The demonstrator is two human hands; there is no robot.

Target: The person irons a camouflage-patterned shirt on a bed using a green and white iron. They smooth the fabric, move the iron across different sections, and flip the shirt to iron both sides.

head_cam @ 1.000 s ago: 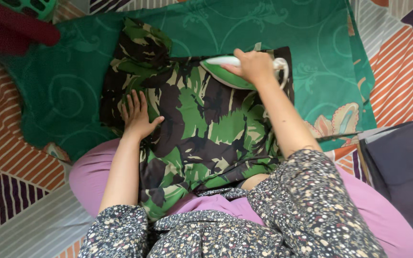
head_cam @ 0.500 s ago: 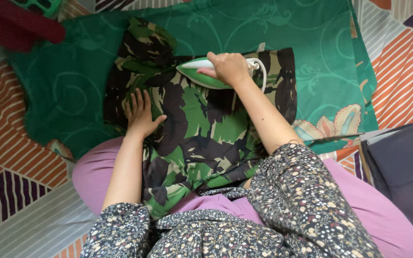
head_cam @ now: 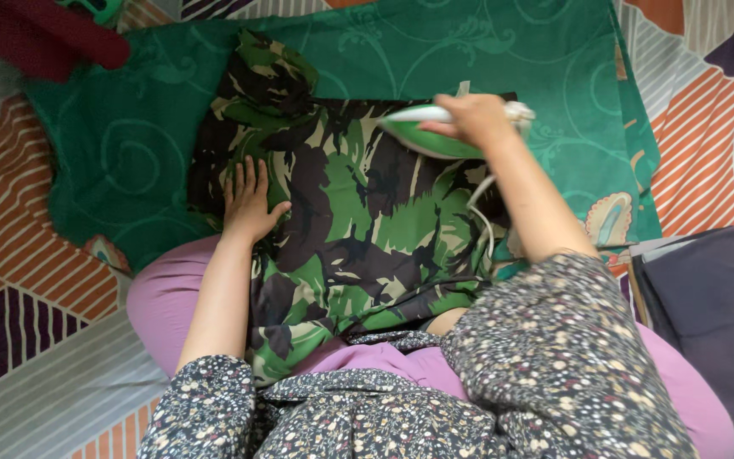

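Camouflage garment [head_cam: 358, 221] — green, black and tan, spread flat on a green patterned sheet [head_cam: 503, 42], its near end draped over the person's lap.

Left hand [head_cam: 248, 200]: palm down near the garment's left edge, fingers loosely spread, pinning the cloth and holding nothing.

Right hand [head_cam: 477, 119]: closed round the handle of a green-and-white steam iron [head_cam: 426, 134] standing on the garment's far right corner. Long axis of the iron runs left–right, pointed tip toward the left hand; unpressed cloth lies between the two hands, nothing standing on it.

White cord [head_cam: 482, 200]: drops from the iron's heel beside the right forearm across the garment's right edge — the one item near the sole's path.

Beyond: dark red cloth [head_cam: 40, 38] past the sheet's far left corner; dark grey fabric [head_cam: 715, 306] off its right edge; striped mat [head_cam: 19, 255] beneath.
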